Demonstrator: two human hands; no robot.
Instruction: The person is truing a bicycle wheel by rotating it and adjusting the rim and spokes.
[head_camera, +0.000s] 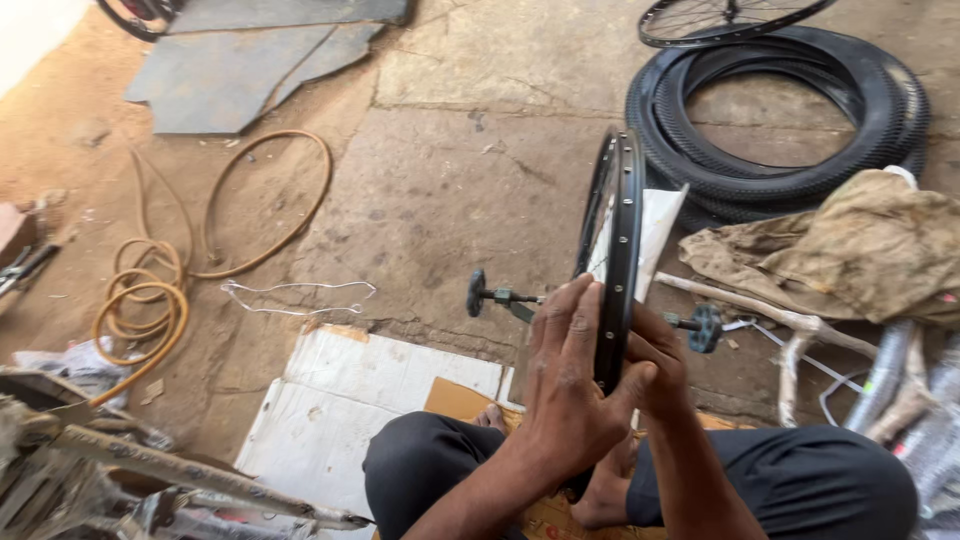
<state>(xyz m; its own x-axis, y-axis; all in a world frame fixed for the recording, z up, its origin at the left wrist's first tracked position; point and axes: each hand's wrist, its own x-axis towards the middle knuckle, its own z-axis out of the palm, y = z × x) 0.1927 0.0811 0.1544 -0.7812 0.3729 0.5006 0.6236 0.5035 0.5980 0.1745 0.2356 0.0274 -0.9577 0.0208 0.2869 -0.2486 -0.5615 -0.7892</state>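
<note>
1. Head view, hands: bicycle wheel rim (622, 240) stands upright on edge between the person's knees, seen nearly edge-on, black with a row of spoke holes. The left hand (570, 385) lies flat against the rim's near left side, fingers stretched upward along it, so its grip is open and pressing rather than clasping. The right hand (655, 365) comes from the other side with its fingers curled around the rim's lower edge, a closed grip on the rim.

2. Head view, wheel parts: an axle (505, 297) runs through the wheel's middle, with a dark round end piece on the left and a blue-grey toothed piece (705, 327) on the right end.

3. Head view, the seat: the person sits on flattened cardboard (375, 385) spread on the concrete floor (450, 180), legs in dark trousers, bare feet under the wheel.

4. Head view, surroundings: black tyres (800, 110) lie stacked at the upper right, with another spoked wheel (720, 20) resting at their far edge. A crumpled tan cloth (860, 250) lies just below the tyres. An orange-brown hose (180, 260) coils at the left. A bent loop of wire (300, 297) lies near the cardboard's far edge. Grey sheets (240, 70) lie at the upper left.
</note>
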